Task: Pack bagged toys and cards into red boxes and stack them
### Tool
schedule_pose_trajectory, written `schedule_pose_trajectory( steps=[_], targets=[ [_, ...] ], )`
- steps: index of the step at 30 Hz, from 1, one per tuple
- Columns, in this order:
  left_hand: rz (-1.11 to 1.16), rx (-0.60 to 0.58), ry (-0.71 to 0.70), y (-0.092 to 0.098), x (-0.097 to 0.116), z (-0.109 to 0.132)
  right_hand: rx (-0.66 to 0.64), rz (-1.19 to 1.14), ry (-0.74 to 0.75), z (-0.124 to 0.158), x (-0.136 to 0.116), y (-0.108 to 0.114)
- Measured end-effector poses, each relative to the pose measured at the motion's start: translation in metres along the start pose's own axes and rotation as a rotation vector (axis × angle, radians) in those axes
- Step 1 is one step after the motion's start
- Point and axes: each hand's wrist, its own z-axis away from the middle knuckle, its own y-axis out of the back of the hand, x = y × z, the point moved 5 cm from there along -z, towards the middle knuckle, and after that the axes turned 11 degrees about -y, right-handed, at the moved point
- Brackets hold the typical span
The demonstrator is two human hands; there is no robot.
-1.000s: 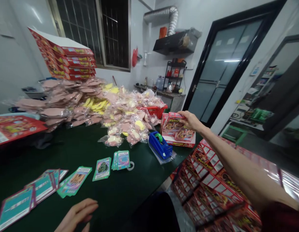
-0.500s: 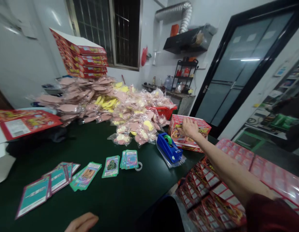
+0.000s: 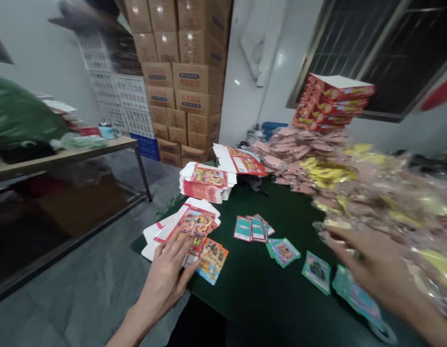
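Note:
My left hand [image 3: 167, 270] lies on a flattened red printed carton [image 3: 196, 224], the top one of a loose pile at the table's near left edge. Its fingers are stretched out, with the thumb apart. Beside the thumb is a stack of orange and blue cards [image 3: 213, 260]. My right hand [image 3: 368, 265], smeared by motion, is over the right side of the table, close to bagged pink and yellow pieces [image 3: 335, 224]; its grip cannot be made out. Below it lie green-edged cards [image 3: 360, 299] and a ring [image 3: 384, 332]. More cards [image 3: 284, 251] lie fanned in the middle.
Another stack of flat cartons [image 3: 203, 185] stands at the table's far left. Red printed boxes [image 3: 331, 101] are piled behind the heap of bags. Brown cardboard boxes [image 3: 194, 77] line the wall, and a second table [image 3: 100, 148] stands left.
The view has swung left. My right hand has left the red box by the tape dispenser and is now above the cards. My left hand has come onto the flat cartons.

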Motion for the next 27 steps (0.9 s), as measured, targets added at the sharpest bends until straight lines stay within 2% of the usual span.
schedule_pose_trajectory(
  steps=[2,4,6,8,10,12,14,17,20,23,25,27],
  targets=[
    [-0.032,-0.151,-0.008,-0.015,-0.003,0.013,-0.238,-0.083,0.111,0.002,-0.055,-0.053],
    [-0.063,-0.222,-0.031,-0.026,-0.001,0.023,-0.468,-0.098,0.179,-0.001,-0.109,-0.113],
    [-0.109,-0.226,-0.053,-0.032,0.001,0.03,-0.502,-0.026,0.184,-0.012,-0.15,-0.166],
    [-0.147,-0.207,-0.081,-0.035,0.002,0.033,-0.489,0.036,0.16,-0.023,-0.175,-0.209],
    [-0.169,-0.173,-0.098,-0.036,0.001,0.034,-0.466,0.096,0.124,-0.031,-0.188,-0.237],
    [-0.164,-0.147,-0.104,-0.037,0.001,0.036,-0.436,0.151,0.092,-0.037,-0.194,-0.251],
    [-0.152,-0.132,-0.098,-0.038,0.001,0.038,-0.394,0.189,0.066,-0.043,-0.199,-0.248],
    [-0.112,-0.115,-0.082,-0.039,0.002,0.042,-0.349,0.204,0.054,-0.055,-0.206,-0.225],
    [0.025,-0.029,-0.075,-0.026,0.003,0.038,-0.328,0.192,0.055,-0.063,-0.204,-0.187],
    [0.108,0.181,0.016,0.002,0.001,0.022,-0.273,0.157,0.007,-0.057,-0.188,-0.144],
    [0.056,0.263,0.085,0.017,0.005,0.006,-0.257,0.018,-0.022,-0.045,-0.176,-0.115],
    [0.024,0.249,0.081,0.018,0.018,-0.012,-0.294,-0.206,-0.015,-0.029,-0.166,-0.089]
  ],
)
